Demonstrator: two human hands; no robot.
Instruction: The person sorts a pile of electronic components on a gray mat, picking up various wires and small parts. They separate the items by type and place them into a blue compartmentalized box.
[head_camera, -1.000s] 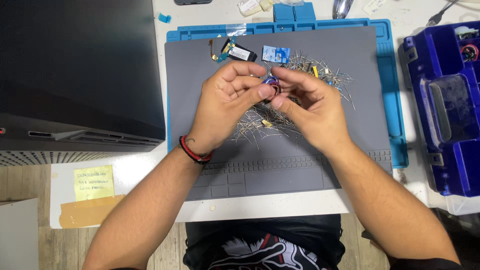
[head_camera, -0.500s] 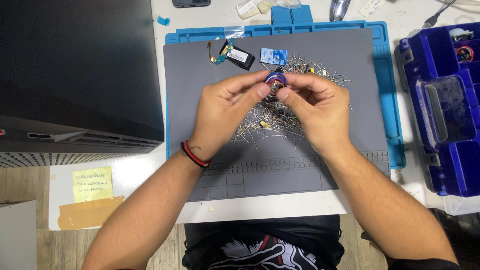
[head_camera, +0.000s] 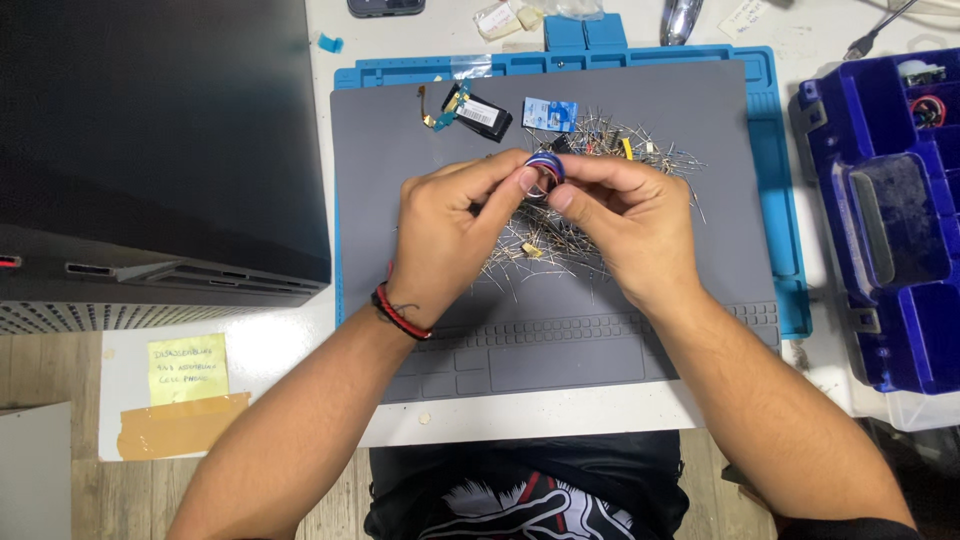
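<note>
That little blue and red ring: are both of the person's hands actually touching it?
Touching. The head view shows the left hand and right hand both pinching the small ring between fingertips, above the pile of wire-legged parts.

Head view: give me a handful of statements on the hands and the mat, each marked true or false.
1. Both hands pinch the small blue and red ring between their fingertips. True.
2. The left hand lies flat on the mat. False: it is raised, holding the ring with the right hand.
3. A pile of thin metal pins lies on the grey mat under the hands. True.
4. The blue case sits at the left of the mat. False: it is at the right.
</note>
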